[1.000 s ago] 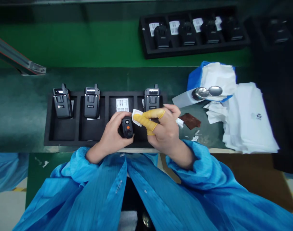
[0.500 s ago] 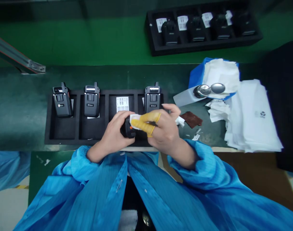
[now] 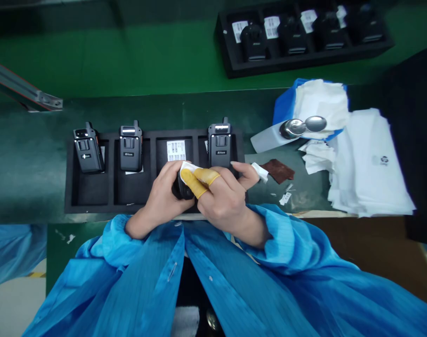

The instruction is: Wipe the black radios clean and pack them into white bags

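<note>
My left hand (image 3: 161, 192) is closed around a small black radio (image 3: 180, 188), and it covers this radio almost fully, so only a dark edge shows beside my fingers. The radio is above the near part of a black foam tray (image 3: 129, 208). My right hand (image 3: 224, 199) is also narrow: two fingers in yellow finger cots (image 3: 206, 176) press a white wipe (image 3: 186, 167) against the radio's upper end. I cannot see which face the wipe touches, and the screen and buttons are hidden. I judge the radio light and stiff, but its smooth plastic may slip, so the long sides seem the safest place to take hold. The soft wipe can bunch easily. Just beyond my hands, a printed label (image 3: 176, 151) lies in an open slot, and three upright Riton radios (image 3: 131, 149) stand in the other slots. To the right are a brown pad (image 3: 278, 171), a pile of white wipes (image 3: 320, 103) on blue plastic, and a stack of white cloths (image 3: 368, 159). Two round steel objects (image 3: 301, 125) rest there, but I cannot tell what they are. Far away, a second black tray (image 3: 305, 66) holds more dark devices, and they are too dim to read.
</note>
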{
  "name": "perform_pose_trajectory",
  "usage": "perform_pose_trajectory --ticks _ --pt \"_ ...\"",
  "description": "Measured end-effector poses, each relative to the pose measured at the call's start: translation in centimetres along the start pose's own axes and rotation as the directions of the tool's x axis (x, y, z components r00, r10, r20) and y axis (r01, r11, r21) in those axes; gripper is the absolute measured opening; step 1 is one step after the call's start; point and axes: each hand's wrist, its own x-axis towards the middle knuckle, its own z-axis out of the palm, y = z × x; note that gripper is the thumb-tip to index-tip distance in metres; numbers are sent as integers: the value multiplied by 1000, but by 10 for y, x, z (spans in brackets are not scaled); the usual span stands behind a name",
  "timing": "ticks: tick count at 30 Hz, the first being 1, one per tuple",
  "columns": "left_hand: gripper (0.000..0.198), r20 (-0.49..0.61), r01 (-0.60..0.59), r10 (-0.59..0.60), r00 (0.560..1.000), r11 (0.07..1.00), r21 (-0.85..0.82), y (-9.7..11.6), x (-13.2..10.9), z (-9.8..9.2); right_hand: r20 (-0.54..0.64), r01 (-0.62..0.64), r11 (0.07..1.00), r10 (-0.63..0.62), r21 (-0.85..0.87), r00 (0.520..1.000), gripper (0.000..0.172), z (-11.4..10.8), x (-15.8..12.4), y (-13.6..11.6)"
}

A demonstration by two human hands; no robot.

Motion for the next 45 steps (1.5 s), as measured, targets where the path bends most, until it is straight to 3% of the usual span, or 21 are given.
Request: perform_pose_trajectory --ticks 10,17,22,25,29,39,45 --pt "57 -9 7 -7 1000 1000 30 2 -2 -2 -34 -107 994 105 -33 994 27 0 -2 9" --pt "52 30 10 -10 999 1000 5 3 -2 -3 72 12 988 -24 155 997 34 -1 -4 11" --pt "57 38 -13 14 999 1000 -11 2 -2 -5 150 7 926 -68 378 986 38 -3 -4 21" --pt "55 29 5 -5 1000 1000 8 2 -2 -6 173 -84 899 9 430 985 37 -3 -6 30" --pt "54 9 -1 0 1000 1000 10 2 -2 -5 106 -188 901 159 390 982 41 -1 -8 33" --pt "54 49 18 -18 999 1000 0 3 -2 -6 214 -43 911 -51 411 976 39 -1 -5 22" --pt "53 25 5 -4 1000 1000 -13 3 -2 -5 182 -87 898 8 432 983 43 -1 -16 30"
